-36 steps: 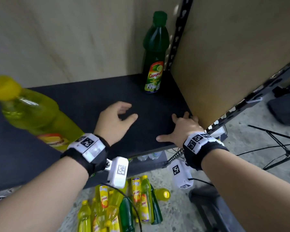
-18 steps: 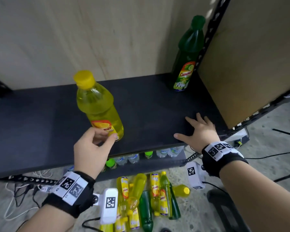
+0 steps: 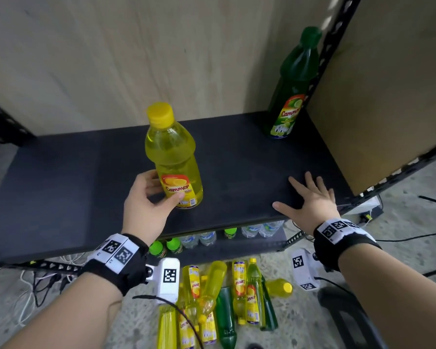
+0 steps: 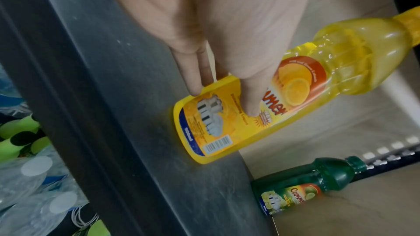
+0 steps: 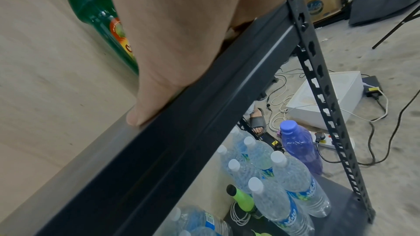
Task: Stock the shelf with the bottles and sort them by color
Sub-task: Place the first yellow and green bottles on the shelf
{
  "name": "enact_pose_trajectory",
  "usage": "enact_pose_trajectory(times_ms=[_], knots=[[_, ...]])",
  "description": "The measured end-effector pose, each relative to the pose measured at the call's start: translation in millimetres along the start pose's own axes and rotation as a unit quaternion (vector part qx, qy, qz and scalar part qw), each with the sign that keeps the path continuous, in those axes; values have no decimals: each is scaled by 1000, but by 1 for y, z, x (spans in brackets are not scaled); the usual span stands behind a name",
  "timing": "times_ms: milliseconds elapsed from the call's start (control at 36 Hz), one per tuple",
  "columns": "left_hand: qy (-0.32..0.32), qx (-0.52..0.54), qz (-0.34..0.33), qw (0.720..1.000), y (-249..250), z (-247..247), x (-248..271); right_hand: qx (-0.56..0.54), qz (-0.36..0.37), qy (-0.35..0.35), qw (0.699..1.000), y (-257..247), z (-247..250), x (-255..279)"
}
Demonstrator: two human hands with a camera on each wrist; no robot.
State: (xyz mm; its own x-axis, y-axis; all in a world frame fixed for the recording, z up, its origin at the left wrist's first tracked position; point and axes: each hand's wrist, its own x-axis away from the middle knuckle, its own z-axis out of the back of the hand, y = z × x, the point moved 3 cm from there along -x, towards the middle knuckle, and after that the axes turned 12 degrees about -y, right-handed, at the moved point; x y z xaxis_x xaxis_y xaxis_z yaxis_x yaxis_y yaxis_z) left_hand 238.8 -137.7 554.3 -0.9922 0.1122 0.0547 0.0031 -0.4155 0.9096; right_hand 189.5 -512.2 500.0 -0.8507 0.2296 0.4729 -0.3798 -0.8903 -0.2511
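A yellow bottle (image 3: pixel 173 152) with a yellow cap stands near the middle of the dark shelf board (image 3: pixel 237 159), leaning slightly left. My left hand (image 3: pixel 159 191) grips its lower label, thumb in front and fingers behind; the left wrist view shows the thumb across the yellow bottle (image 4: pixel 306 96). A green bottle (image 3: pixel 292 91) stands upright in the back right corner. My right hand (image 3: pixel 310 197) lies flat on the board near its front right edge, fingers spread and holding nothing. In the right wrist view the palm of my right hand (image 5: pixel 177 33) rests over the shelf rim (image 5: pixel 181 141).
Several yellow and green bottles (image 3: pixel 227 298) lie in a pile on the floor below the shelf front. Water bottles (image 5: pixel 272 177) and green-capped bottles (image 3: pixel 156 248) fill the lower shelf. A wooden panel (image 3: pixel 378 96) closes the right side. Cables and a white box (image 5: pixel 325 100) lie on the floor at right.
My left hand took hold of the yellow bottle at the shelf's left and moved it toward the middle of the board. My right hand stayed flat on the shelf.
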Motion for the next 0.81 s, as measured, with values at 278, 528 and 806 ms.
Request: enact_pose_trajectory(times_ms=[278,528,806], knots=[[-30,-65,-29,997,16,-37,-36,-21,2,-6,1000,2,2,-2],[-61,-90,-53,993,35,-82,-88,-50,16,6,999,4,-2,-3],[-106,-107,-48,987,65,-129,-155,-73,28,7,997,7,-4,-7]])
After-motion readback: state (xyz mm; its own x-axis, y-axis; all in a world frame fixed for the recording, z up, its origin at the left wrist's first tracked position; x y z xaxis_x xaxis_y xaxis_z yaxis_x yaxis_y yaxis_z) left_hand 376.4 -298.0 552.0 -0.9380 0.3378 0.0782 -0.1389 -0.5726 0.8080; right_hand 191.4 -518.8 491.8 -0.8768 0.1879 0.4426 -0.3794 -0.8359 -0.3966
